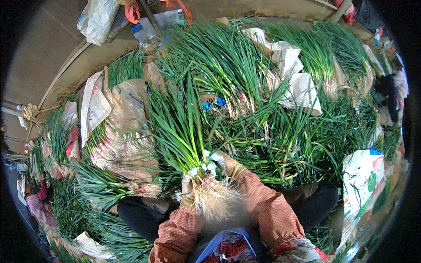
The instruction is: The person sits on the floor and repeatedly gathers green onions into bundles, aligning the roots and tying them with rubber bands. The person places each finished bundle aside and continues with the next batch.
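In front of me, a bunch of green onions points its leaves away, with its pale stringy roots hanging towards my lap. My left hand grips the bunch from the left, just above the roots. From the right, my right hand closes on the same stems, its white-covered fingertips against them. Both hands seem to be gloved, and checked orange sleeves cover the forearms. Beyond the hands lies a loose heap of green onions. A smaller bunch rests to the left of my left hand, its roots towards me.
Stacked onions with reddish bases lie at the left beside a brown plastic sheet. White woven sacking covers part of the far heap. A printed white sack stands at the right. Another person's sleeve shows at the far left.
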The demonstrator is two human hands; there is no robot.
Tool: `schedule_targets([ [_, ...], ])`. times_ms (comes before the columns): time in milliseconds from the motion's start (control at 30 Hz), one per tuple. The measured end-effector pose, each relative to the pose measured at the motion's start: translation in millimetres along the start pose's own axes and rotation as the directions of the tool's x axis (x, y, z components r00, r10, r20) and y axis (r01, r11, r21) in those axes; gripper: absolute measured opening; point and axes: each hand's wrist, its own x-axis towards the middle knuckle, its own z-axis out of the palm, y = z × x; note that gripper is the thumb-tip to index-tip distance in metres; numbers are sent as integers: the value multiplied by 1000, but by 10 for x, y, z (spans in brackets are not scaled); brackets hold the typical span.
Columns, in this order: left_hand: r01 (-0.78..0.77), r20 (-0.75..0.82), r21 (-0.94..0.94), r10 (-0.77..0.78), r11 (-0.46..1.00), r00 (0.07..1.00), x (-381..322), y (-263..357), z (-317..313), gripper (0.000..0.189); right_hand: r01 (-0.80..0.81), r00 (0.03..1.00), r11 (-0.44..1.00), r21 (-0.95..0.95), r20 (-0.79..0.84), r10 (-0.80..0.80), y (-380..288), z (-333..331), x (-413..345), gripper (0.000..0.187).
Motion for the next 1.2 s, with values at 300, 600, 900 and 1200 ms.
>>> schedule_targets([
  [300, -64, -142, 167, 88, 984, 986, -56, 15, 108, 37, 190, 977, 982, -18, -91, -190, 33, 61, -318, 36],
  [600, -27, 47, 221, 17, 975, 999, 72, -31, 93, 33, 314, 894, 940, -132, -292, -339, -138, 263, -234, 18],
  [900, -90, -108, 285, 126, 954, 986, -157, 49, 198, 37, 522, 820, 839, 157, -363, -442, -685, -159, 148, 22],
  [1200, -62, 149, 329, 13, 942, 989, -168, 304, 328, 64, -294, 777, 114, -949, -307, -549, -706, -558, 511, 25],
])
